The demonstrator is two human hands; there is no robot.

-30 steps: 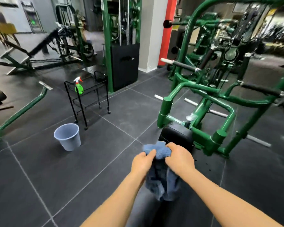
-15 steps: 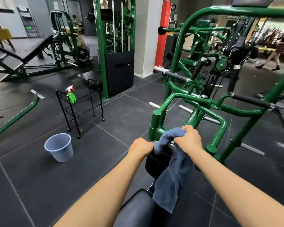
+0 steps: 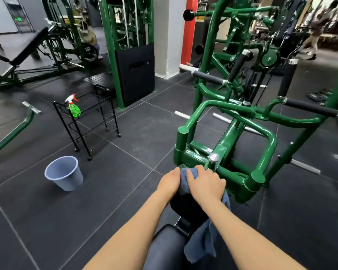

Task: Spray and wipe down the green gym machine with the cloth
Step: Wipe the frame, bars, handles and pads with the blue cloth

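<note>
Draping cloth (image 3: 202, 241) hangs lengthwise downward.

Even indoor light, blurred warped edges

A grey bucket (image 3: 63, 173) stands on the dark floor near a black wire trolley (image 3: 90, 121), apparently wheeled

- 2 bare forearms are showing from the bottom edge, with no sleeves reaching the wrists.
- The left hand (image 3: 169, 183) is wearing no glove, ring or watch.
- The right hand (image 3: 205, 185) is likewise showing nothing worn.
</note>
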